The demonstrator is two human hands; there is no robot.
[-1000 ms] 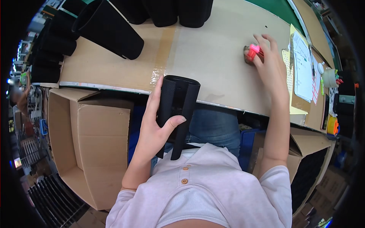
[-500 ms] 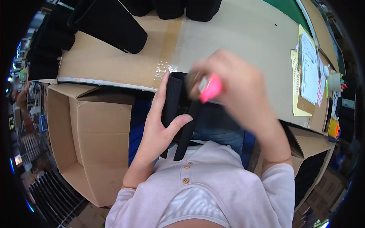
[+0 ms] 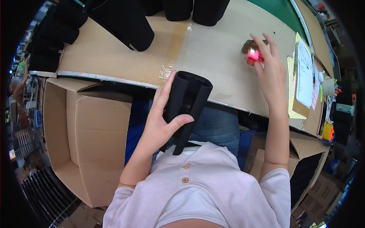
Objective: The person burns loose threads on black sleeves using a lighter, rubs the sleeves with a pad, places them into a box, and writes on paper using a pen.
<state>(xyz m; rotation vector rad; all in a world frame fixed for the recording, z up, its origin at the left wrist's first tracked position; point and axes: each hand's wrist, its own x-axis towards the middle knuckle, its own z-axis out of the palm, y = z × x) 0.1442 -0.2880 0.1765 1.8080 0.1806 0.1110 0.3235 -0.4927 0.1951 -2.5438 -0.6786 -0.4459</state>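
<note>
Cardboard-covered workbench [image 3: 224, 49] runs across the top of the view. More black sleeves [image 3: 125, 22] lie and stand at 11 to 12 o'clock along its far edge, several cut off by the frame. Papers on a clipboard [image 3: 306, 74] at 3 o'clock, just beside the right hand. Open cardboard box [image 3: 83, 133] at 9 o'clock, below the bench edge; its inside is bare as far as it shows.

Lower end of the held sleeve is hidden against the person's shirt. The brown object [image 3: 249, 45] under the pink tool is too small to name.

Left hand [image 3: 161, 121] wraps around a black fabric sleeve [image 3: 186, 104] at centre, thumb pressed across its front, over the lap at the bench edge. Right hand [image 3: 272, 72], at 2 o'clock, fingers loosely spread, fingertips touching a pink tool [image 3: 253, 57] resting on the bench.
</note>
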